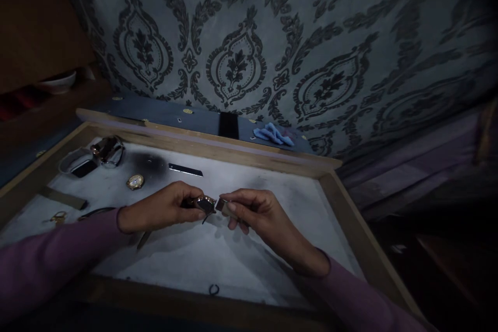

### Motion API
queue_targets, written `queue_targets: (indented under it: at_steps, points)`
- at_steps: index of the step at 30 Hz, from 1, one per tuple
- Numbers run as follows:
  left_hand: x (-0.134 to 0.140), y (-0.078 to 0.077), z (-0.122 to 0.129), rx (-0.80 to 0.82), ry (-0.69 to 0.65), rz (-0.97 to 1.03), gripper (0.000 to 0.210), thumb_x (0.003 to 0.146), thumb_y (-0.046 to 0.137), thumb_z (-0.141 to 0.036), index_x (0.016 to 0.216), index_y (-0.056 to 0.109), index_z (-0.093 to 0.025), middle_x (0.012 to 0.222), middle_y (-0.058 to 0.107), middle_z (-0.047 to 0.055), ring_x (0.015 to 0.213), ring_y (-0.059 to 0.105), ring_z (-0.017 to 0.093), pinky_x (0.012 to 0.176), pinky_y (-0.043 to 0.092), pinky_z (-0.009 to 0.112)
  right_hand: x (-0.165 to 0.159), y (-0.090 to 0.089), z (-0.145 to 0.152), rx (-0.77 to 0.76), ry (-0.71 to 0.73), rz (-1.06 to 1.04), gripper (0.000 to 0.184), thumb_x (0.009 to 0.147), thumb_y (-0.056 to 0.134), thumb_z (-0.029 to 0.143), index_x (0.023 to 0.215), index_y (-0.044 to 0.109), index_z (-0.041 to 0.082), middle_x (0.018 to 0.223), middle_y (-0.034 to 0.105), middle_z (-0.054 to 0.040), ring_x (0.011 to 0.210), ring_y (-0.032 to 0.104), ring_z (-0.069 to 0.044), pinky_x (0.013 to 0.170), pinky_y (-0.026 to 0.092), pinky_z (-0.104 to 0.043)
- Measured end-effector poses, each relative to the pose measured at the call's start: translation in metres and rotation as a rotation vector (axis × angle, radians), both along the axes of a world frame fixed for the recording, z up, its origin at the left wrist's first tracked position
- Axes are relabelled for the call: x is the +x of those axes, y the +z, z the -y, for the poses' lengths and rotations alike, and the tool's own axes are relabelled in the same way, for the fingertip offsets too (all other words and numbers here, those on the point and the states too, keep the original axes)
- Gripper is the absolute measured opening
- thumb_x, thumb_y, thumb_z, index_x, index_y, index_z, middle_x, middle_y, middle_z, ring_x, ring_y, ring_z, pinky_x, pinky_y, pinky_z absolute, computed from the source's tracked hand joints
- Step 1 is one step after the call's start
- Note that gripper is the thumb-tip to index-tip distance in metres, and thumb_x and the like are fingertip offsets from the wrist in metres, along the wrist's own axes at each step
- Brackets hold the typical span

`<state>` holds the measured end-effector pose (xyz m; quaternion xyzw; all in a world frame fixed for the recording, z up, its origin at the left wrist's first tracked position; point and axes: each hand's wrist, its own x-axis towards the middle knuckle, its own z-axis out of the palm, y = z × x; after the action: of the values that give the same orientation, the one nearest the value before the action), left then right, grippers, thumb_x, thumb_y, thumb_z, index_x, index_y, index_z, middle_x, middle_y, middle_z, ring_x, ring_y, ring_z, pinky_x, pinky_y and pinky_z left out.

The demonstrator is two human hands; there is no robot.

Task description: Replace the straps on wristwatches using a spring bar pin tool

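Observation:
Over the white-bottomed wooden tray, my left hand (177, 206) is closed on a wristwatch (205, 204) with a dark face and a shiny rim. Facing it, my right hand (252, 207) pinches a small flat brownish piece with a pale edge (225, 207); I cannot make out its kind. The piece's near end comes very close to the watch's side, and I cannot tell whether they touch. Behind my left hand lies a loose gold-rimmed watch head (135, 182). A dark blade-like strip (185, 169) rests farther back.
A clear plastic container (72, 161) and a brown watch (107, 149) occupy the tray's back left. Nearby are an olive strip (62, 198) and gold-coloured bits (58, 217). A black ring (213, 289) lies in front. Beyond the tray rim (210, 140) are a dark flat rectangle (229, 125) and blue cloth (273, 134).

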<state>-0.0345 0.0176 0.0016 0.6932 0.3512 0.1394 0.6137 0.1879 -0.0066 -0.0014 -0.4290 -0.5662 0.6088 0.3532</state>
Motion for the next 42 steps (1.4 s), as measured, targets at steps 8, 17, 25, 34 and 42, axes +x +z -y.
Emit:
queue_targets:
  at_steps: [8, 17, 25, 34, 42]
  points:
    - [0.000, -0.003, 0.002, 0.107, 0.012, -0.070, 0.018, 0.082, 0.055, -0.032, 0.076, 0.056, -0.016, 0.064, 0.045, -0.004, 0.061, 0.039, 0.011, 0.056, 0.030, 0.023, 0.001, -0.001, 0.000, 0.026, 0.012, 0.021, 0.027, 0.081, 0.071, 0.038, 0.097, 0.078, 0.018, 0.065, 0.068, -0.0027, 0.051, 0.059, -0.010, 0.041, 0.040, -0.017]
    - [0.000, -0.006, 0.001, 0.140, 0.033, -0.061, 0.019, 0.084, 0.054, -0.032, 0.076, 0.057, -0.015, 0.064, 0.043, -0.004, 0.060, 0.038, 0.010, 0.054, 0.030, 0.023, 0.001, -0.001, 0.001, 0.066, 0.019, 0.042, 0.025, 0.083, 0.068, 0.037, 0.097, 0.077, 0.018, 0.058, 0.063, -0.0002, 0.047, 0.053, -0.008, 0.041, 0.038, -0.019]
    - [0.001, -0.003, 0.006, 0.305, 0.072, -0.143, 0.022, 0.086, 0.051, -0.031, 0.074, 0.060, -0.015, 0.058, 0.040, -0.005, 0.055, 0.037, 0.010, 0.050, 0.026, 0.020, 0.001, -0.004, 0.000, 0.106, -0.015, 0.053, 0.023, 0.083, 0.068, 0.035, 0.096, 0.077, 0.018, 0.060, 0.065, -0.0010, 0.046, 0.053, -0.008, 0.040, 0.039, -0.018]
    - [0.002, -0.002, 0.008, 0.364, 0.076, -0.139, 0.022, 0.085, 0.050, -0.028, 0.069, 0.057, -0.015, 0.056, 0.039, -0.006, 0.053, 0.037, 0.009, 0.049, 0.026, 0.020, 0.001, -0.009, -0.001, 0.137, -0.010, 0.046, 0.024, 0.084, 0.068, 0.034, 0.098, 0.077, 0.018, 0.056, 0.065, -0.0002, 0.042, 0.048, -0.007, 0.039, 0.038, -0.018]
    - [0.002, 0.000, 0.008, 0.346, 0.082, -0.149, 0.021, 0.084, 0.050, -0.027, 0.066, 0.054, -0.016, 0.056, 0.039, -0.006, 0.053, 0.037, 0.009, 0.048, 0.026, 0.019, 0.001, -0.009, 0.000, 0.161, -0.002, 0.080, 0.025, 0.085, 0.066, 0.034, 0.100, 0.077, 0.018, 0.056, 0.064, -0.0001, 0.044, 0.050, -0.008, 0.041, 0.040, -0.019]
